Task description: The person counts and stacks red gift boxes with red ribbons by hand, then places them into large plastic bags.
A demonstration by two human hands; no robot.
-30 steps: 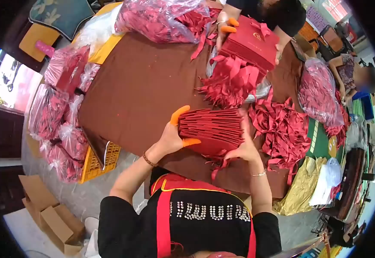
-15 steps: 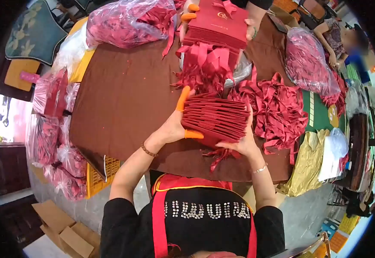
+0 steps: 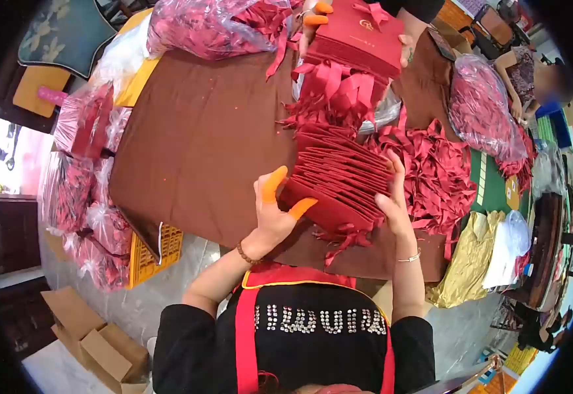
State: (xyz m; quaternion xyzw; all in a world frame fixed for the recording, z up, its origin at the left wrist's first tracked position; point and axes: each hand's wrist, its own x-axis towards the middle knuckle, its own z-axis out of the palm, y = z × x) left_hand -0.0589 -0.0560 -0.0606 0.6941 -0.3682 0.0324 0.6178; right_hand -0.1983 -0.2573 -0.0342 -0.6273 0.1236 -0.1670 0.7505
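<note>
A fanned stack of flat red gift bags (image 3: pixel 342 177) with ribbons lies tilted between my hands over the table. My right hand (image 3: pixel 397 197) grips its right side, thumb on the near edges and fingers along the far side. At its left end is my left hand (image 3: pixel 275 207), with orange covers on thumb and forefinger. Those fingers are spread; the thumb overlaps the stack's edge and the forefinger points up beside it. Another person's hands (image 3: pixel 405 49) hold a second stack of red bags (image 3: pixel 359 39) with a gold logo just beyond, its red ribbons (image 3: pixel 332 92) hanging toward me.
Loose red ribbons (image 3: pixel 431 174) are heaped right of my hands on the brown tablecloth (image 3: pixel 188 144). Clear plastic bags of red pieces (image 3: pixel 217 26) sit at the back left and right. Gold wrapping (image 3: pixel 467 256) lies at the right edge; a yellow crate (image 3: pixel 158 253) stands left.
My left hand has loosened and drawn back toward me, its forefinger now off the stack. The stack has tilted and its layers have fanned wider. My right hand still holds it.
</note>
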